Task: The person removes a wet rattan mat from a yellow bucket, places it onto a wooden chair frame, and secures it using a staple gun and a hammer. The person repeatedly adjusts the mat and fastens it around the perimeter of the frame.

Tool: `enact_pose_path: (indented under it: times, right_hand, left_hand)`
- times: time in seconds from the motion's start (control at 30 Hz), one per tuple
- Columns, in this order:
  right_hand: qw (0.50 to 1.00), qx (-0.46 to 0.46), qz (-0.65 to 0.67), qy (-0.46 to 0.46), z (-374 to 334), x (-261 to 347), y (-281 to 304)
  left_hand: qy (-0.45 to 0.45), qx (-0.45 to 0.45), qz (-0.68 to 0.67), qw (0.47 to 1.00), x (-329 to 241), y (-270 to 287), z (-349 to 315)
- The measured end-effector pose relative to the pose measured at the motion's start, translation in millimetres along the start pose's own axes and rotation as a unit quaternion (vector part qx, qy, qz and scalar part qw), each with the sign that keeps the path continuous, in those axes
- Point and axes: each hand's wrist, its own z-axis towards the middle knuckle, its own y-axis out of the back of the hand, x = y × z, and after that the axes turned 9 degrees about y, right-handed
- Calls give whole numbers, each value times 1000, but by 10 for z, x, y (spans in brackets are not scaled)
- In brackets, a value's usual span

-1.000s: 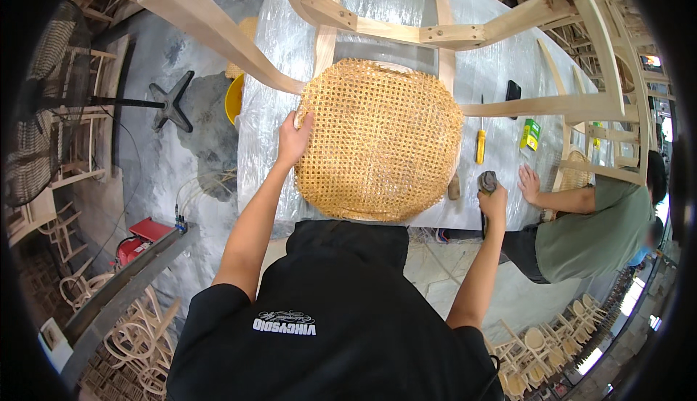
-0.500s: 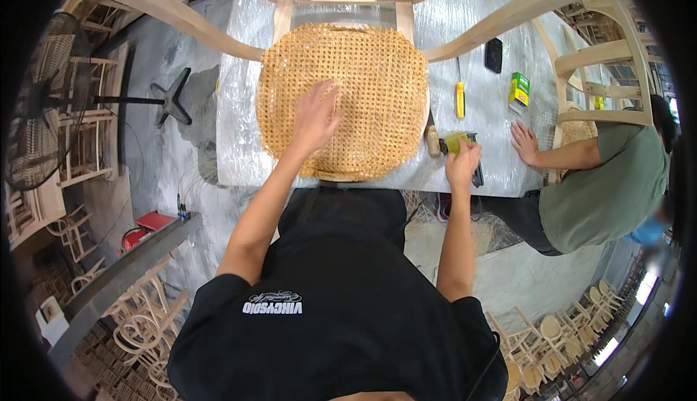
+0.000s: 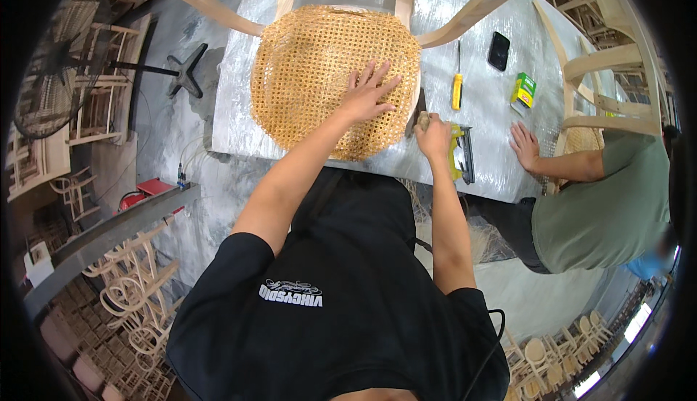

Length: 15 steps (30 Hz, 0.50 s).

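Note:
A woven cane chair seat (image 3: 312, 67) lies in front of me, its wooden chair frame (image 3: 290, 1) reaching away across the table. My left hand (image 3: 368, 97) rests open on the right part of the cane, fingers spread. Just off the seat's right edge, my right hand (image 3: 433, 138) is closed round a wooden-handled tool (image 3: 423, 118). Its dark metal end points toward the seat; the exact kind is hard to tell. Right beside that hand, a yellow-green and black staple gun (image 3: 463, 155) lies on the table.
On the plastic-covered table (image 3: 483, 99) lie a yellow-handled screwdriver (image 3: 457, 92), a black phone (image 3: 499, 51) and a green-yellow box (image 3: 523, 91). A co-worker's hand (image 3: 524, 147) rests at the right, near another chair (image 3: 610, 59). A fan stand (image 3: 187, 71) is left.
My right hand has left the staple gun and moved left onto the wooden-handled tool. My left hand has slid right across the cane with its fingers spreading.

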Motion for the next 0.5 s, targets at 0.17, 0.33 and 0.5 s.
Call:
enact_pose_path:
  times: [0.17, 0.33, 0.5]
  right_hand:
    - [947, -55, 293, -118, 80, -296, -8]
    - [856, -72, 483, -168, -87, -351, 135]
    - [648, -143, 701, -263, -482, -22, 157]
  left_hand:
    - [17, 13, -17, 1000, -150, -83, -55]
    - [16, 7, -61, 998, -153, -122, -60]
    - [11, 5, -107, 994, -89, -96, -117]
